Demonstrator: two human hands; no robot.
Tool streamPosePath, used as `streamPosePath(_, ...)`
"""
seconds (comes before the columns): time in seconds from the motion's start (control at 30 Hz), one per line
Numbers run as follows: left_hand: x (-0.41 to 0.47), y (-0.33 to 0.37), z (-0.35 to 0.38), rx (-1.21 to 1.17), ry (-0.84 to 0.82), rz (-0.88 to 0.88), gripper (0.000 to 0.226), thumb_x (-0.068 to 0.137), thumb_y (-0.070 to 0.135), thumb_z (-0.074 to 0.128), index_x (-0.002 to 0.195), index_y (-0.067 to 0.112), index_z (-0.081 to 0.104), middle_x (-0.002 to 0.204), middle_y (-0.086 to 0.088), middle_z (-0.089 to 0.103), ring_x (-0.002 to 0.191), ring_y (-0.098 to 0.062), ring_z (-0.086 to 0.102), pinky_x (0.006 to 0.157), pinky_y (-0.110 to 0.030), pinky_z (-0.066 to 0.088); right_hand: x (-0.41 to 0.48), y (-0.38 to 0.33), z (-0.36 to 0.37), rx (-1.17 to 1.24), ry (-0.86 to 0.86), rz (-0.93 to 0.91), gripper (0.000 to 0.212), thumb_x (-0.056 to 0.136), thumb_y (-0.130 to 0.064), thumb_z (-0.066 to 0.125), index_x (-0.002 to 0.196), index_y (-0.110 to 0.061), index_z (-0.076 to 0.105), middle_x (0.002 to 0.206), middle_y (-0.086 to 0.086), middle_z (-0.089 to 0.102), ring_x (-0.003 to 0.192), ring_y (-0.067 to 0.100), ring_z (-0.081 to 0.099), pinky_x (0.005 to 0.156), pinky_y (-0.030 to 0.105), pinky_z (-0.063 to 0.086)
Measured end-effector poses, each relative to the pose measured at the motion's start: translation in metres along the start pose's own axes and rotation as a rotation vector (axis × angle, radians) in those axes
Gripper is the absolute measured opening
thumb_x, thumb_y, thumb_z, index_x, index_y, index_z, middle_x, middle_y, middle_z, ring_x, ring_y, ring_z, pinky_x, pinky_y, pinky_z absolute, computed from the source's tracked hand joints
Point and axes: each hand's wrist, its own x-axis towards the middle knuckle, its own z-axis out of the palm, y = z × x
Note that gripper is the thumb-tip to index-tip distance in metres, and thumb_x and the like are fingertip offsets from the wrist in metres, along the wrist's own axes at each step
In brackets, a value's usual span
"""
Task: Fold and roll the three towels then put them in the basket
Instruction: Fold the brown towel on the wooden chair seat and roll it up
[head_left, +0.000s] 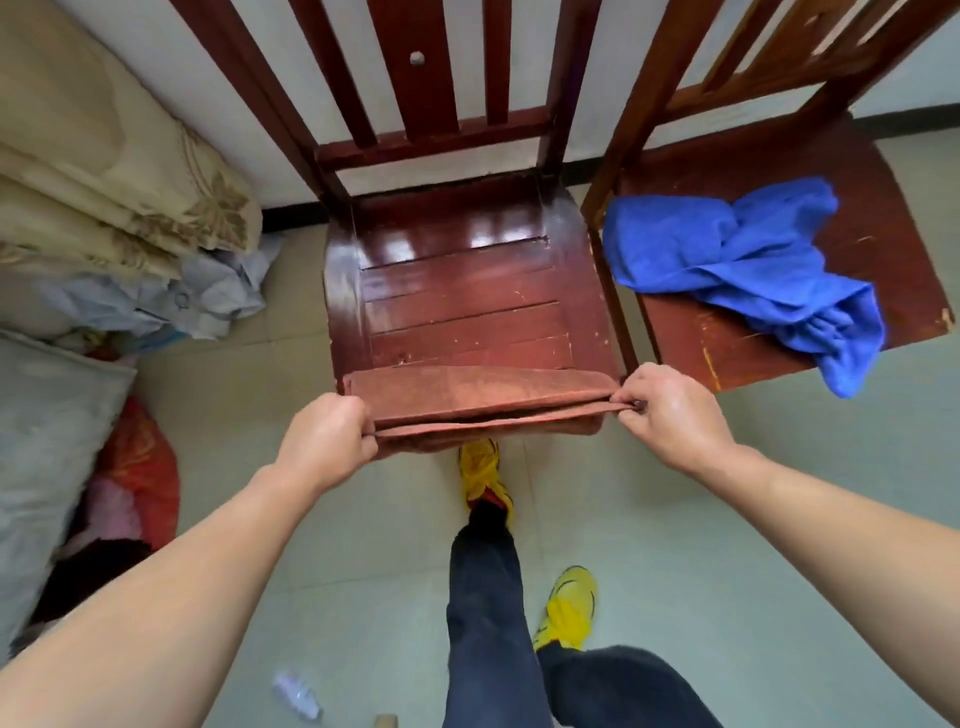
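Pale green floor tiles (727, 545) are seen from above, with two dark red wooden chairs set side by side against a white wall. The middle chair (467, 291) has a glossy slatted seat. A brown towel (483, 397), folded into a long narrow band of several layers, is held stretched across the front edge of that seat. Its far edge rests on the wood and its near edge hangs just past the seat.

The band's left end is gripped by the left hand (324, 441), whose fingers (363, 418) are curled round the stacked layers. The right end is pinched by the right hand (670, 415), with the fingers (626, 402) pressed together on the folded edge. Both forearms are extended from the lower corners of the view.

On the right chair (691, 338), whose seat is worn and scratched, a blue towel (748, 270) is left crumpled and unfolded. One end of it droops over the front corner of the seat.

Along the left side, folded beige bedding (104, 182) is stacked above crumpled pale cloth. A grey pillow (47, 441) and a red bundle (140, 467) lie nearer. Dark trousers (488, 623) and yellow shoes (569, 608) are seen below the hands, one shoe partly hidden under the brown towel. What appears to be a small clear plastic bottle (297, 696), too blurred to be sure of, lies on the floor near the bottom edge.
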Motion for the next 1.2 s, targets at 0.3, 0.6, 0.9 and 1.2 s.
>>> streamPosePath(0.3,-0.108,0.023,0.013,-0.059,0.031,-0.065,0.011,0.073,0.013,0.062,0.069,0.012,0.071,0.073,-0.011,0.068,0.076,-0.033,0.062,0.063,-0.033,0.048,-0.095,0.008,-0.019,-0.066,0.029,-0.099,0.01,0.084,-0.026,0.067,0.088,-0.02,0.075,0.092,-0.008,0.06,0.095,0.017,0.055,0.072,0.033,0.046)
streamPosePath(0.6,-0.117,0.039,0.004,-0.107,0.112,-0.074,0.01,0.073,0.012,0.064,0.07,0.012,0.073,0.074,-0.009,0.07,0.076,-0.03,0.061,0.068,-0.033,0.051,-0.109,0.011,-0.04,-0.106,0.141,-0.091,0.009,0.083,-0.025,0.067,0.086,-0.021,0.075,0.09,-0.008,0.059,0.096,0.017,0.053,0.069,0.033,0.047)
streamPosePath(0.9,-0.078,0.014,-0.025,-0.081,0.235,-0.033,0.007,0.073,0.008,0.069,0.072,0.008,0.075,0.077,-0.012,0.072,0.079,-0.034,0.062,0.074,-0.034,0.048,-0.052,-0.009,-0.054,-0.157,0.122,-0.152,0.015,0.087,-0.029,0.065,0.095,-0.024,0.075,0.094,-0.006,0.056,0.097,0.019,0.05,0.072,0.035,0.045)
streamPosePath(1.2,0.002,-0.017,-0.084,-0.08,0.369,-0.015,0.01,0.076,0.009,0.066,0.08,0.006,0.075,0.083,-0.017,0.071,0.083,-0.037,0.062,0.08,-0.04,0.051,0.053,-0.047,-0.077,-0.181,0.179,-0.115,0.017,0.087,-0.027,0.065,0.099,-0.021,0.075,0.096,0.006,0.061,0.099,0.03,0.052,0.075,0.041,0.046)
